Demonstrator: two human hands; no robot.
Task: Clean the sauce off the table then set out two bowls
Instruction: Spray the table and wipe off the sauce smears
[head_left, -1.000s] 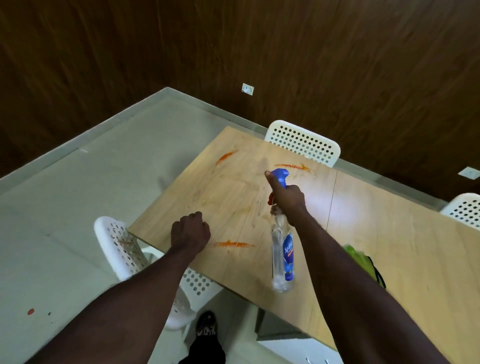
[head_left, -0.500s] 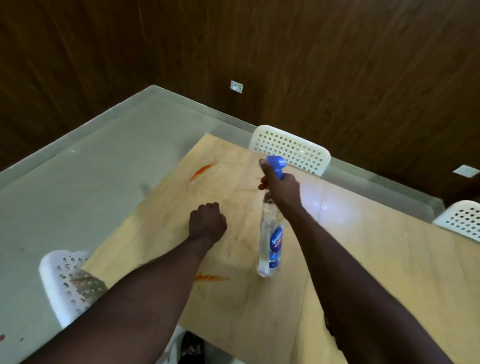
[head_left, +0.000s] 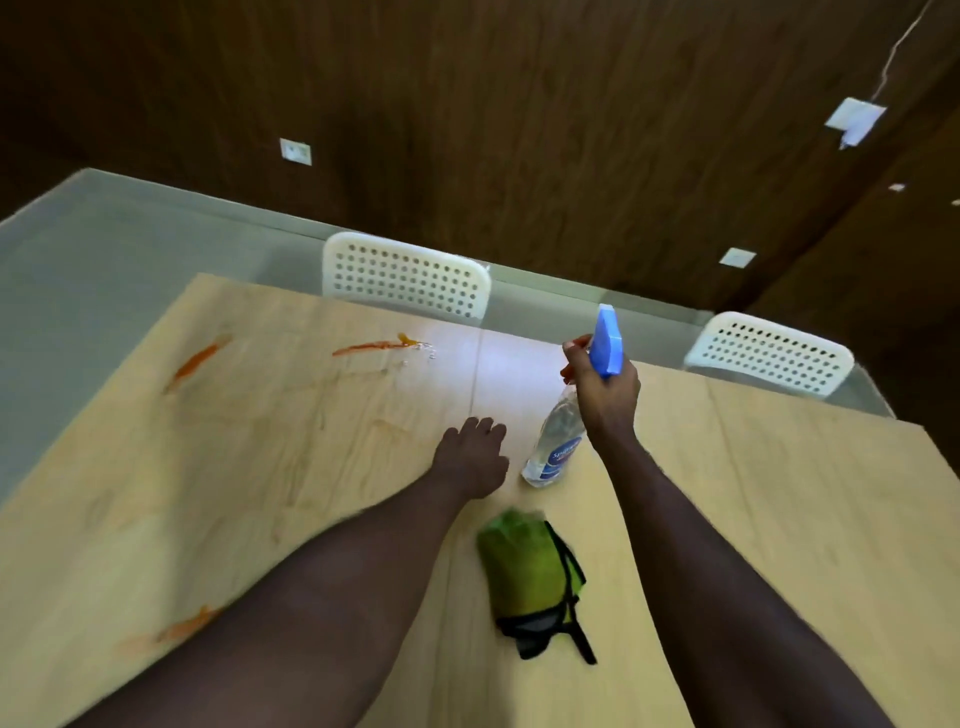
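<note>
While the right hand (head_left: 605, 395) grips a clear spray bottle (head_left: 558, 439) by its neck, one finger hooked at the blue trigger head (head_left: 608, 345), the bottle hangs tilted above the middle of the tabletop (head_left: 779, 493), its base not quite touching the wood as far as the blurred view shows. The left hand (head_left: 472, 457) holds nothing; its fingers are loosely curled, palm down, on or just above the wood beside the bottle. Orange sauce streaks remain: one (head_left: 374, 345) near the far edge with spray droplets beside it, one (head_left: 195, 361) toward the far left corner, one (head_left: 179, 631) by the near left edge, partly behind the forearm. A folded green cloth (head_left: 524, 564) with dark trim lies near the tabletop's near edge, between the two arms, untouched. The cloth looks soft, light and limp, so it should bunch easily; pinching it from above across the fold would gather it for wiping. The bottle seems light, rigid plastic, possibly slick if wet. No bowls are in view.
</note>
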